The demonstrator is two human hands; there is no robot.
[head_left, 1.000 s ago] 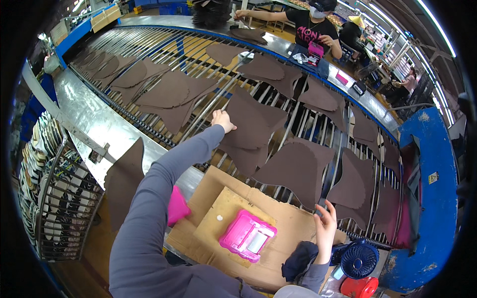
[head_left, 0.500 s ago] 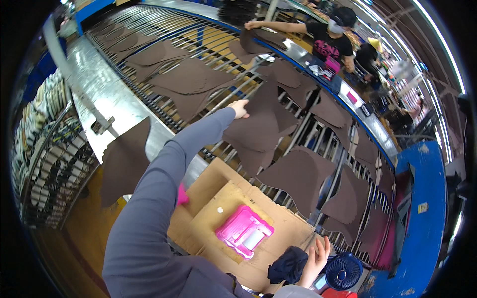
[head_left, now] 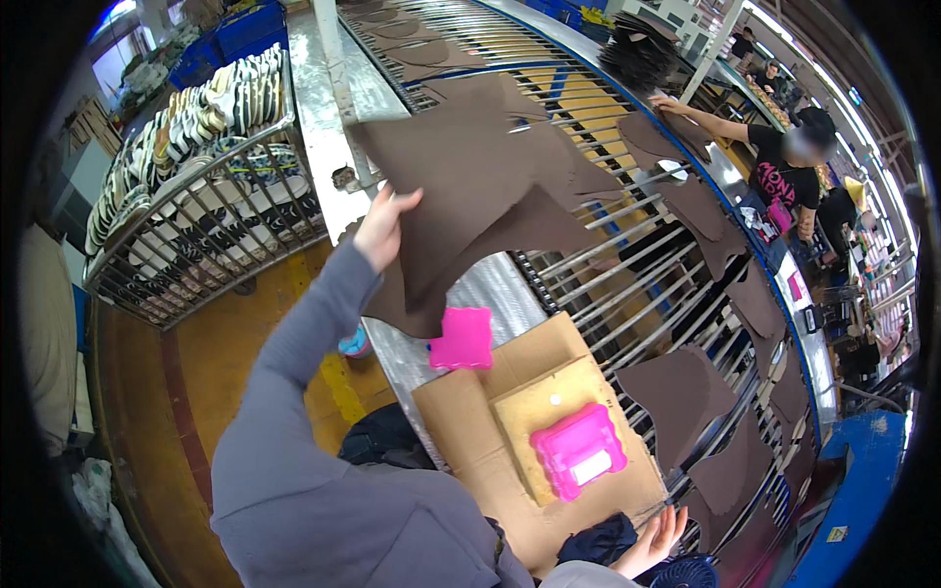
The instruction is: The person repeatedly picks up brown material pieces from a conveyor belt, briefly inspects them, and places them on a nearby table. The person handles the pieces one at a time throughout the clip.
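My left hand is closed on the edge of a large brown cut sheet, raised over the metal side ledge of the roller conveyor. More brown sheet lies under or hangs below it; how many layers the hand holds I cannot tell. My right hand is open with its fingers apart, holding nothing, close to a dark cloth. Between my hands a pink plastic tray-like piece lies on a yellowish foam block inside an opened cardboard box.
More brown cut sheets lie along the rollers. A flat pink piece sits by the box. At left stands a metal rack full of shoe-sole shapes. Across the conveyor, a co-worker reaches toward the sheets.
My left hand has moved left from over the rollers, bringing a brown sheet to the side ledge. The view has turned left. My right hand remains open by the dark cloth.
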